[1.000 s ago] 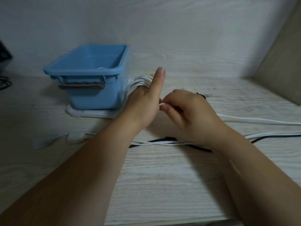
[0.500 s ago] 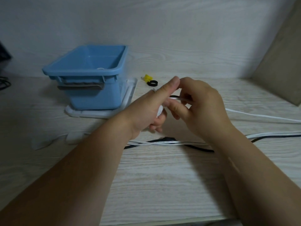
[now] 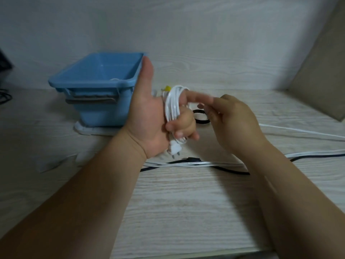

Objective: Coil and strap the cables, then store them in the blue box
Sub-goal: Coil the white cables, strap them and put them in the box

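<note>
pale wood-grain tabletop [image 3: 177, 202] and wall [image 3: 205, 43] (left hand [image 3: 149, 116] tight around cable coil [image 3: 172, 103], right hand [image 3: 237, 124] unclear)

We find the box [image 3: 100, 111] at the counter's [image 3: 186, 212] back left, a strap ring [image 3: 200, 122] to its right, and loose cables [image 3: 186, 164] lying across the counter nearer us.

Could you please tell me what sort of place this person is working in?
Probably a home or office desk nook: pale wood-grain tabletop and matching back panel, a blue box, loose cables, a white cable coil round the left hand.
</note>
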